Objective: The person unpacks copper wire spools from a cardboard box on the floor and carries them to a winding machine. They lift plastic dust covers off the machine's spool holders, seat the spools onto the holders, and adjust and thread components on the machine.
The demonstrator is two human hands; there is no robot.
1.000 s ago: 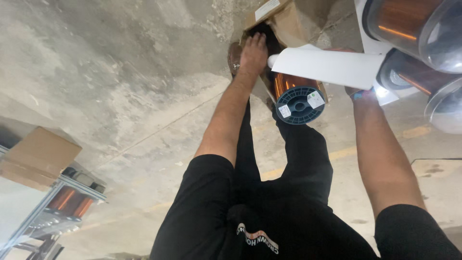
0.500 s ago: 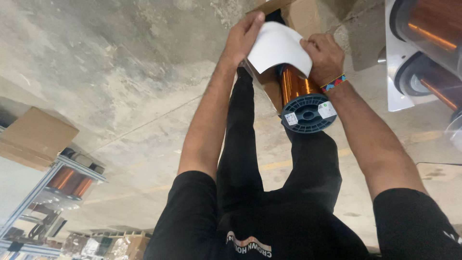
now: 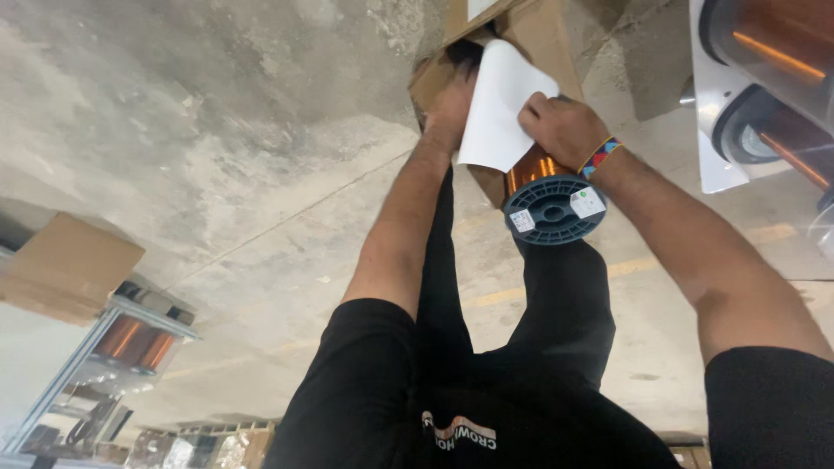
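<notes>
My right hand, with a coloured wristband, grips a white sheet of paper and holds it against a spool of copper wire with a dark flange. The spool lies in an open brown cardboard box on the concrete floor. My left hand reaches into the box beside the sheet. Its fingers are hidden behind the paper and the box flap. Below them my own black shirt and trousers fill the view.
More copper wire spools sit on a white shelf at the upper right. At the left are a closed cardboard box and a metal rack with copper spools. Bare concrete floor lies between.
The white sheet has come from the right side onto the spool and box. Both hands have closed in on the box, and the left hand has gone deeper behind the sheet.
</notes>
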